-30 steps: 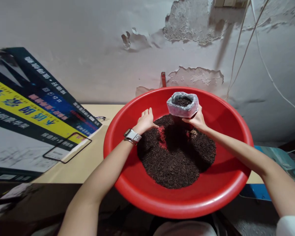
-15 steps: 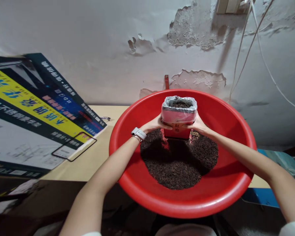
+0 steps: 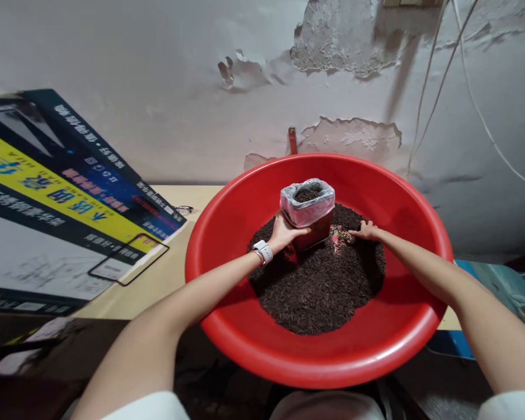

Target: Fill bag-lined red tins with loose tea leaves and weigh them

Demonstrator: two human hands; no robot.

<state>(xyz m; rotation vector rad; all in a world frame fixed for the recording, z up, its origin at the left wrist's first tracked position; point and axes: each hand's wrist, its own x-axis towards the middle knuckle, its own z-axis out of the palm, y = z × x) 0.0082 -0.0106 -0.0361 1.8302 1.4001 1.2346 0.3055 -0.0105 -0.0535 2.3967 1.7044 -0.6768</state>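
A large red basin [image 3: 324,364] holds a broad heap of dark brown grains [image 3: 315,303]. Inside it, a red tin [image 3: 318,230] lined with a clear plastic bag, with dark grains in its mouth, stands slightly turned. My left hand [image 3: 284,232] grips the tin's left and front side, thumb across the front. To the right of the tin, my right hand [image 3: 367,231] holds nothing; its fingers are spread and touch the heap, beside a small patch of lighter, mixed-colour bits [image 3: 341,238].
Printed cardboard boxes [image 3: 70,192] lean at the left on the pale table [image 3: 170,256]. Glasses [image 3: 184,208] lie behind them. White cables [image 3: 468,87] hang down the peeling wall at the right. A blue-green object [image 3: 499,291] is right of the basin.
My right hand has let go of the tin and moved right, down to the grains. The tin, in my left hand, has shifted left and turned. The view has shifted slightly.
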